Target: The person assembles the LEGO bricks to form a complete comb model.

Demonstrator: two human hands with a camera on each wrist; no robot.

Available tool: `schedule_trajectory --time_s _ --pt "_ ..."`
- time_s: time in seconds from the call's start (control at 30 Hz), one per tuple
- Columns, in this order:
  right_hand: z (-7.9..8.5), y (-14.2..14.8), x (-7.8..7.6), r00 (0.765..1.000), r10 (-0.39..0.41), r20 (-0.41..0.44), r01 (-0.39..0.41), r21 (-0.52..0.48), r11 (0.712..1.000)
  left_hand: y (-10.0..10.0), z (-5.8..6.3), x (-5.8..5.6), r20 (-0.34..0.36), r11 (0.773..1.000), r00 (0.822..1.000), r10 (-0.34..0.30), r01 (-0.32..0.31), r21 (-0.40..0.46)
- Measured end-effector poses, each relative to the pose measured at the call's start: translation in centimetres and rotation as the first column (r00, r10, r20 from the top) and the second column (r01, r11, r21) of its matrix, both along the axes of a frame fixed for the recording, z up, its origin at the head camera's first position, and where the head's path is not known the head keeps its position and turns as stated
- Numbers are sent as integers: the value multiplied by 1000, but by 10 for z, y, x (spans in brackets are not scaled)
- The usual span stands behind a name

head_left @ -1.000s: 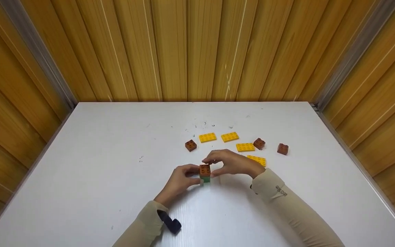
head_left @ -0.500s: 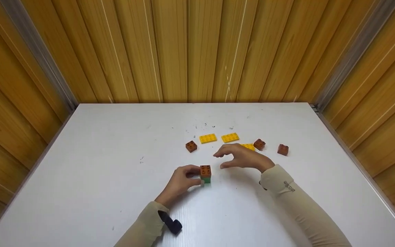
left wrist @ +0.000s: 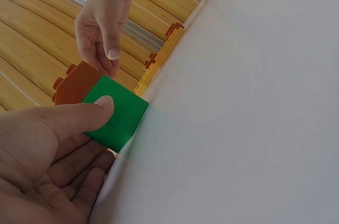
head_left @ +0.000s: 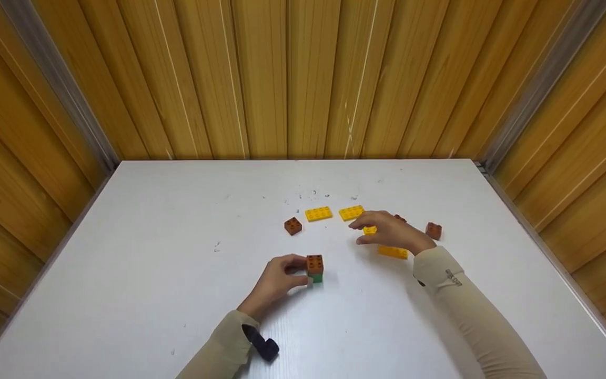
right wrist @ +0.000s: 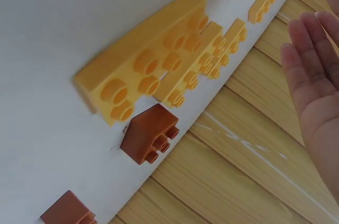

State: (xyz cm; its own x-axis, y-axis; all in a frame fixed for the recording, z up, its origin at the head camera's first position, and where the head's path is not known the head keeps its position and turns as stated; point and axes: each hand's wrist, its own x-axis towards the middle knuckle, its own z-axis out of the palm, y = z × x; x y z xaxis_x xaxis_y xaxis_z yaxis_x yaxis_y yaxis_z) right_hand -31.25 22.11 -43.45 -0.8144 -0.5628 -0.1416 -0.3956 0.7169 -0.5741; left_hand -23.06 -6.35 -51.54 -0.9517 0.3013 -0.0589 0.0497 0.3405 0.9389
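Observation:
My left hand (head_left: 278,278) grips a green toy building brick (head_left: 315,277) low on the table, its thumb flat on one side in the left wrist view. A brown brick (head_left: 314,263) sits on top of the green one. My right hand (head_left: 391,232), its fingers loosely bent and holding nothing, hovers over the yellow plates to the right. Beneath it are a partly covered yellow plate (head_left: 370,230) and a nearer yellow plate (head_left: 393,252). The right wrist view shows that hand's fingers (right wrist: 312,65) apart from the pieces.
Two more yellow plates lie farther back, one on the left (head_left: 318,213) and one on the right (head_left: 352,212). Loose brown bricks rest at the left (head_left: 293,226), behind the right hand (head_left: 400,218) and at the far right (head_left: 434,230). Ribbed wooden-look walls (head_left: 303,79) enclose the white table.
My right hand has left the brick stack and moved right and back, over the yellow plates. The left hand keeps its grip on the green brick with the brown one on top.

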Motion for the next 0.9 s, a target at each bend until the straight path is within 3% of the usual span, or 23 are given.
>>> schedule_trajectory --time_s 0.4,0.9 --pt "-12 17 -13 999 -13 -48 11 -39 999 -2 -2 -1 -29 999 999 -20 21 37" --pt "-22 31 -24 990 -137 21 136 40 990 -2 -1 0 -35 999 999 -25 27 36"
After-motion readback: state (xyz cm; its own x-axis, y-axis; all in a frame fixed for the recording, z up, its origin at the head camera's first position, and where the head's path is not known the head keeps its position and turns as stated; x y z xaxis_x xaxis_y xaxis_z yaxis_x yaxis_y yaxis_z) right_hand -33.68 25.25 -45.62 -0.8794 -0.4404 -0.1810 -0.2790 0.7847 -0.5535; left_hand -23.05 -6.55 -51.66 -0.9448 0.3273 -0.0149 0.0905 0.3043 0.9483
